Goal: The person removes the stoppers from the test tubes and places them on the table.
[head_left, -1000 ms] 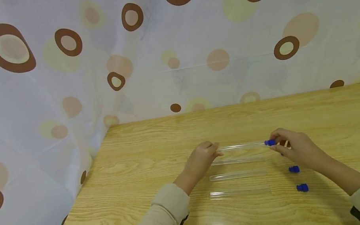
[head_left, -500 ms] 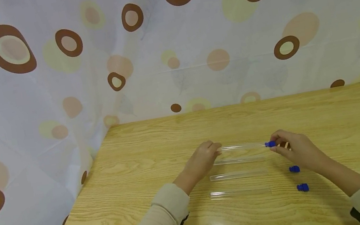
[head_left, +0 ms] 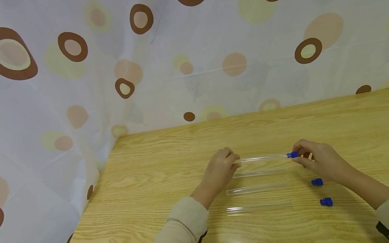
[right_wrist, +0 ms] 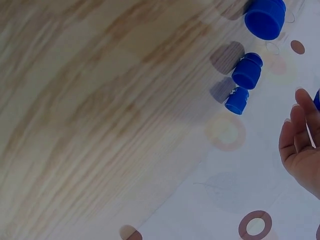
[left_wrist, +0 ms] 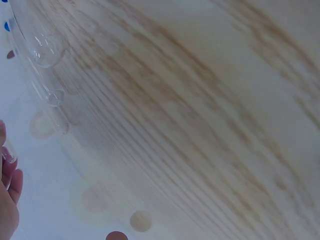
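Note:
My left hand (head_left: 219,172) grips the left end of a clear test tube (head_left: 263,157), which lies level just above the others. At its right end is a blue stopper (head_left: 292,155), pinched between the thumb and fingers of my right hand (head_left: 322,162); how deep it sits in the tube is too small to tell. The left wrist view shows the held tube's rounded end (left_wrist: 9,156) among my fingers (left_wrist: 16,186). Three more test tubes lie in a row nearer me, among them the front tube (head_left: 258,207). Their rounded ends point left.
Right of the tubes, two blue stoppers, a middle stopper (head_left: 317,182) and a front stopper (head_left: 326,202), lie on the wooden table (head_left: 147,164). A third loose stopper (right_wrist: 237,100) shows in the right wrist view. A patterned curtain (head_left: 160,105) hangs behind the table.
My left hand has shifted slightly up and changed its hold on the tube's end a little. The right hand and the stopper have hardly moved.

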A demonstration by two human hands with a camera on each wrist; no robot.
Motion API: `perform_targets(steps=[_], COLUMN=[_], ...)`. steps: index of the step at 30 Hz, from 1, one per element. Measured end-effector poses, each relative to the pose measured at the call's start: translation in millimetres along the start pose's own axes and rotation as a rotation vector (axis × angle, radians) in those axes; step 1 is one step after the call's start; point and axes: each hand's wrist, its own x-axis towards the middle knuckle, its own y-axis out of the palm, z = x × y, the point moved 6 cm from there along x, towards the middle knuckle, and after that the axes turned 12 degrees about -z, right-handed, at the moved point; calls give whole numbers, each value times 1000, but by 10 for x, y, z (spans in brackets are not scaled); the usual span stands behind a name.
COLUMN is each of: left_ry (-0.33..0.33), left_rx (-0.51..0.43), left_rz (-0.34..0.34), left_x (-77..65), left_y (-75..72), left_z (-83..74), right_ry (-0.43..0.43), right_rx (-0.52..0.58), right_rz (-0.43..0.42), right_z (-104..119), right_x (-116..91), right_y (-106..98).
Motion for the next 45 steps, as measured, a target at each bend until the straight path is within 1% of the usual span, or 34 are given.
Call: perform_targets(steps=[3, 7, 11, 13, 16, 21, 25, 32, 36, 41, 45], left_ry=[-11, -52, -101, -127, -159, -174, -189, -252, -285, -295, -280], left_rx=[11, 30, 24, 9, 8, 62, 76, 52, 42, 44, 81], left_rz=[-1, 38, 84, 99, 124, 170, 200, 222, 234, 237, 260], left_x=[0, 2, 7, 8, -2, -26, -18, 3, -7, -13, -19], left_y=[30, 75, 103, 115, 147, 214, 258, 305, 346, 405, 449], left_z=[11, 34, 57, 73, 108, 152, 172, 216, 240, 254, 251], right_ry=[21, 73, 96, 92, 103, 131, 155, 181, 185, 202, 214], right_rx=[3, -4, -37, -55, -70, -93, -102, -134, -133, -140, -150], right_rz=[25, 58, 52, 47, 59, 91, 107, 147, 165, 191, 209], right_z=[-39, -113, -187, -221, -275, -342, -407, -544, -594, -659, -696], right_x=[2, 14, 42, 56, 66, 73, 83, 123, 117, 100, 93], right_y=[27, 47, 36, 32, 36, 53, 65, 93, 112, 138, 162])
